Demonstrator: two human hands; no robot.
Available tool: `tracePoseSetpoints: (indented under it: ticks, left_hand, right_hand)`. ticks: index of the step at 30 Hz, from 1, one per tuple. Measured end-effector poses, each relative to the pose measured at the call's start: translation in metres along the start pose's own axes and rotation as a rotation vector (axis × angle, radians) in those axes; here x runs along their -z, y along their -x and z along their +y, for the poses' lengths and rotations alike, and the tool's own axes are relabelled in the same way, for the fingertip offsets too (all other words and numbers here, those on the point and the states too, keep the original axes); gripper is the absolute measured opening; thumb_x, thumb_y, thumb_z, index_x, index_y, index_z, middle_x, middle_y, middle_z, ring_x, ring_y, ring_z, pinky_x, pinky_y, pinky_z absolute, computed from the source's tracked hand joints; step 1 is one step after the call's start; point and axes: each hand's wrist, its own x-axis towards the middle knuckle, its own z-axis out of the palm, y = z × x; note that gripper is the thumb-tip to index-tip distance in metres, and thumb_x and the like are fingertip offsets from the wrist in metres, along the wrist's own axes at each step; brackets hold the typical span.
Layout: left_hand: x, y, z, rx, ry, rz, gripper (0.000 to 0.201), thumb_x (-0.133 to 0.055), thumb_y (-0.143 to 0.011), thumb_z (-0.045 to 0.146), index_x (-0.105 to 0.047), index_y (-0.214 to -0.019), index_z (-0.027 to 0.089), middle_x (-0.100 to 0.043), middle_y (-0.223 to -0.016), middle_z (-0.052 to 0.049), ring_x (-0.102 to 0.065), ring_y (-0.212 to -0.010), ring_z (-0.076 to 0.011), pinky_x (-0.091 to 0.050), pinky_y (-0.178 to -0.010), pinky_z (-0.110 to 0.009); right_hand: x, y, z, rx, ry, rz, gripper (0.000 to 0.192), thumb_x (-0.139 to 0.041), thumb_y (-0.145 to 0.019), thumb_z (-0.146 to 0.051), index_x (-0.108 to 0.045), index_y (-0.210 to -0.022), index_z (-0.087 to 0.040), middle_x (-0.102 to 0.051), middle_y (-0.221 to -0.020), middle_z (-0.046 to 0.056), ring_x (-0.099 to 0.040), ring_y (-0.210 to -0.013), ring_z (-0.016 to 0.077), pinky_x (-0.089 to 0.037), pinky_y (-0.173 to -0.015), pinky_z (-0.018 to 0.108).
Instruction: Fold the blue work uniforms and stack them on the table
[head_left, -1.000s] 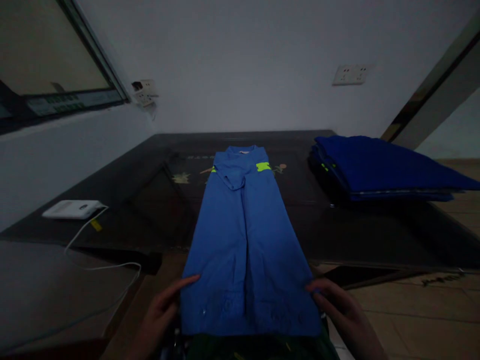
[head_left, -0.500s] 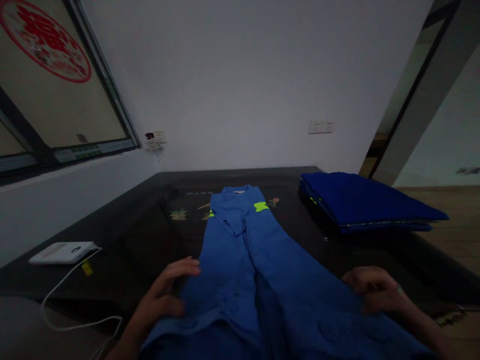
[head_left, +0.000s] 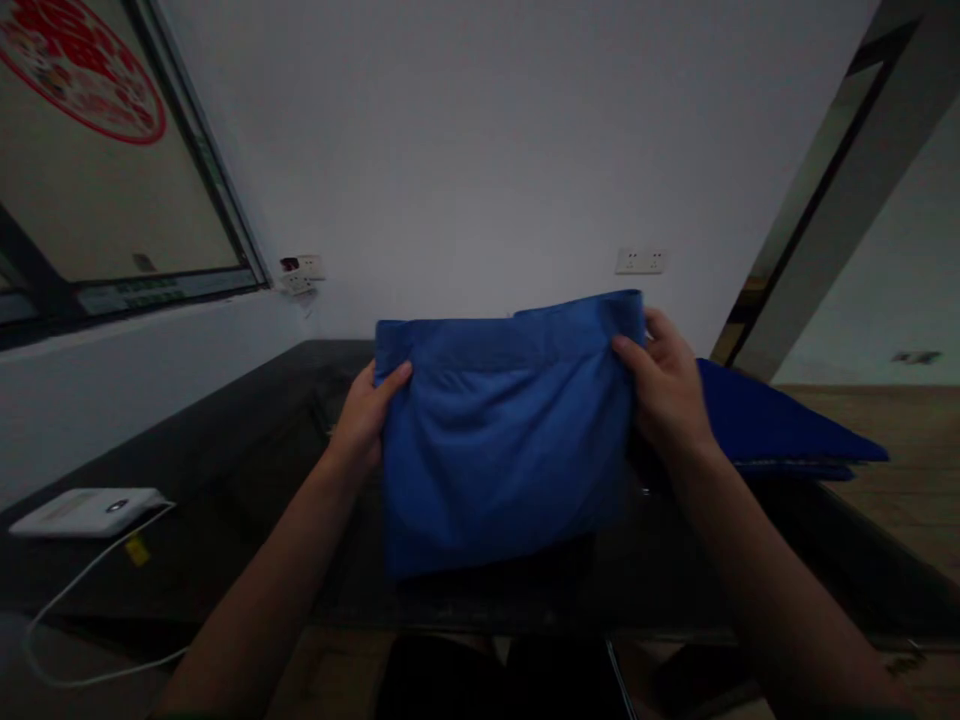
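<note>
A blue work jacket [head_left: 502, 440] hangs upright between my hands, its lower part raised and folded toward the wall. Thumb on the near side, my left hand [head_left: 365, 415] pinches the left end of the straight hem band. At the other end, slightly higher, my right hand [head_left: 669, 385] grips the band's right corner. The cloth sags in soft creases below the band. The collar and yellow patches are hidden behind the raised cloth.
Dark blue folded garments [head_left: 780, 425] are stacked on the right of the black glossy table [head_left: 247, 480]. A white device [head_left: 90, 512] with a white cable [head_left: 79, 580] lies at the left. Behind the table is a white wall with sockets [head_left: 641, 262].
The jacket lay flat lengthwise with both hands at its near sides. Its lower part has been lifted and carried up and away, with both hands now closed on the hem.
</note>
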Motion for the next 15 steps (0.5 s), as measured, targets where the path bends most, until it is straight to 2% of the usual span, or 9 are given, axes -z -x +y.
tracePoseSetpoints:
  ticks: [4,8,12,15]
  left_hand:
    - [0.007,-0.060,-0.038,0.216,0.062,-0.007,0.036,-0.074,-0.072,0.023,-0.064,-0.106,0.015,-0.073,-0.089,-0.006,-0.069,-0.076,-0.0182,-0.057,-0.078,-0.031]
    - [0.028,-0.104,-0.096,0.381,0.044,0.009,0.034,-0.074,-0.070,0.018,-0.065,-0.103,0.014,-0.072,-0.084,-0.006,-0.067,-0.066,-0.0159,-0.056,-0.071,-0.030]
    - [0.049,-0.124,-0.152,0.552,-0.169,0.021,0.023,-0.074,-0.069,0.015,-0.066,-0.090,0.011,-0.069,-0.069,-0.007,-0.063,-0.057,-0.0166,-0.054,-0.065,-0.031]
    - [0.063,-0.128,-0.177,0.590,-0.252,0.015,0.013,-0.073,-0.070,0.017,-0.065,-0.077,0.010,-0.067,-0.062,-0.008,-0.062,-0.056,-0.0170,-0.052,-0.062,-0.030]
  right_hand:
    - [-0.020,-0.053,0.068,-0.137,-0.018,-0.092,0.034,-0.062,-0.075,-0.035,-0.056,-0.106,-0.022,-0.066,-0.086,-0.001,-0.061,-0.070,0.0141,-0.049,-0.064,0.026]
    - [-0.036,-0.082,0.145,-0.399,-0.010,-0.138,0.033,-0.057,-0.076,-0.026,-0.058,-0.108,-0.019,-0.068,-0.084,0.000,-0.060,-0.067,0.0134,-0.049,-0.064,0.024]
    - [-0.040,-0.077,0.220,-0.707,0.249,-0.159,0.026,-0.055,-0.077,-0.014,-0.061,-0.102,-0.013,-0.065,-0.075,0.002,-0.059,-0.065,0.0130,-0.048,-0.065,0.025]
    - [-0.031,-0.061,0.260,-0.792,0.375,-0.153,0.026,-0.059,-0.077,-0.014,-0.060,-0.103,-0.010,-0.060,-0.065,0.001,-0.054,-0.055,0.0128,-0.046,-0.059,0.026]
